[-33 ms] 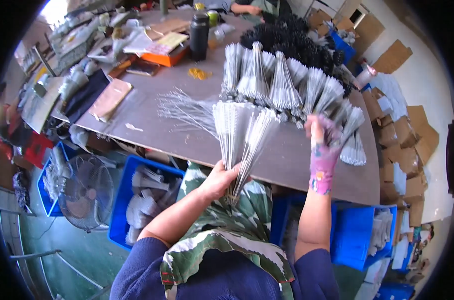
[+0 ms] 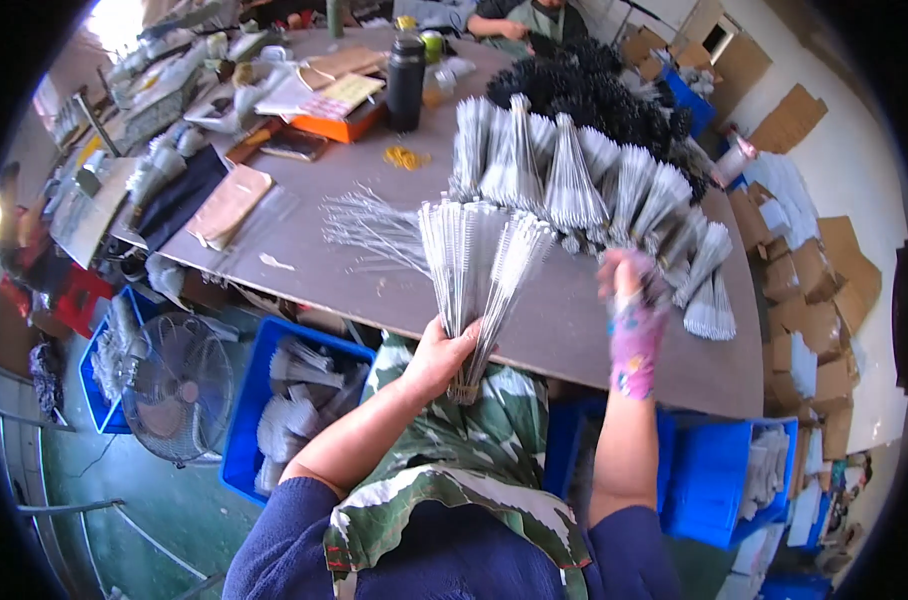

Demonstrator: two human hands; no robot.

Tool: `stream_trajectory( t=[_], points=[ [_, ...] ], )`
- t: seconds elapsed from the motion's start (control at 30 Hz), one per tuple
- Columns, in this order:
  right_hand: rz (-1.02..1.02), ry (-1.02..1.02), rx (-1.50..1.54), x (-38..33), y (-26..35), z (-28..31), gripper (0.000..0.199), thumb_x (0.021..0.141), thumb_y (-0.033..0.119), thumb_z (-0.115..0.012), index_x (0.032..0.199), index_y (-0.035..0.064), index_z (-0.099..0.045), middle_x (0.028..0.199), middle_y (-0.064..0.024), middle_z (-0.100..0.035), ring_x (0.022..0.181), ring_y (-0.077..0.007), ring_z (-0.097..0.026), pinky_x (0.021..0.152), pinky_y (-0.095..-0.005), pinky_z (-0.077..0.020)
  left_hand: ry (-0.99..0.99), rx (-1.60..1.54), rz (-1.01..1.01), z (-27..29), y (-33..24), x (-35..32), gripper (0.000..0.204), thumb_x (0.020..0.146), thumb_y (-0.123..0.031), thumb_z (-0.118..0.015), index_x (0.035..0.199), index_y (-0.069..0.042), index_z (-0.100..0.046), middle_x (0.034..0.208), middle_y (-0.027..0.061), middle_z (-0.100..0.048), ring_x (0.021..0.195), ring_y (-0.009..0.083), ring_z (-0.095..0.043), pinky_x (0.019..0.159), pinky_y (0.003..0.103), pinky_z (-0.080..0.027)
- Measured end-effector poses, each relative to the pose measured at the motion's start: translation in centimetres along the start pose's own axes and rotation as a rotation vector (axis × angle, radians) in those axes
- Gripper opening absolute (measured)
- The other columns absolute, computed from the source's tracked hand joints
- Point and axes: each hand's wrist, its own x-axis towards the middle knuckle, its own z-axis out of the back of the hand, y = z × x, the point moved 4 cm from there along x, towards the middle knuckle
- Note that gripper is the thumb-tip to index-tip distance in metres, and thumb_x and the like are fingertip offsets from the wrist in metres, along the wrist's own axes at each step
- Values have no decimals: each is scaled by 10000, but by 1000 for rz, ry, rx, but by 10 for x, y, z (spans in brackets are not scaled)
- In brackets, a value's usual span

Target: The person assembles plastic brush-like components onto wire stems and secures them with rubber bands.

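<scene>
My left hand [image 2: 442, 355] is closed round the lower part of a bundle of thin wire brushes [image 2: 454, 260] with white bristles. The bundle fans out upward in two clumps over the table's near edge, and its lower end sticks out below my fist. To the right, my right hand [image 2: 634, 277] is raised over the table, in a pink patterned glove with bare fingertips. Motion smears its fingers, so I cannot tell whether they hold anything. Loose wire brushes [image 2: 374, 230] lie left of the bundle. Behind, several bundles of white brushes [image 2: 574, 190] stand in rows.
A heap of black brushes [image 2: 564, 80] lies farther back, near another person's hand [image 2: 514, 29]. Yellow rubber bands [image 2: 406, 158], a black bottle [image 2: 405, 85] and an orange box [image 2: 339, 124] rest on the table. Blue bins [image 2: 242, 400] and a fan [image 2: 177, 388] stand below.
My right hand has moved slightly left and down. The left hand still grips the bundle, whose lower end now looks blunter. The whole view has shifted a little.
</scene>
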Motion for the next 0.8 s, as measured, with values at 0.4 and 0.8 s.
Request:
stream_trajectory(
  t=[0.4, 0.8],
  points=[
    [72, -61, 182, -21, -44, -110, 147, 864, 145, -623, 964, 38, -616, 848, 23, -622, 711, -54, -524, 611, -203, -409, -401, 40, -442, 4, -55, 1, 280, 804, -110, -679, 1029, -7, -548, 919, 43, -612, 805, 107, -546, 748, 243, -439],
    [107, 58, 145, -20, -10, -101, 135, 879, 117, -584, 961, 15, -620, 785, 14, -611, 665, -55, -512, 599, -221, -420, -40, -196, -297, -22, -52, 5, 354, 791, -52, -668, 1116, -4, -537, 1035, 63, -604, 950, 163, -559, 867, 309, -426]
  ],
)
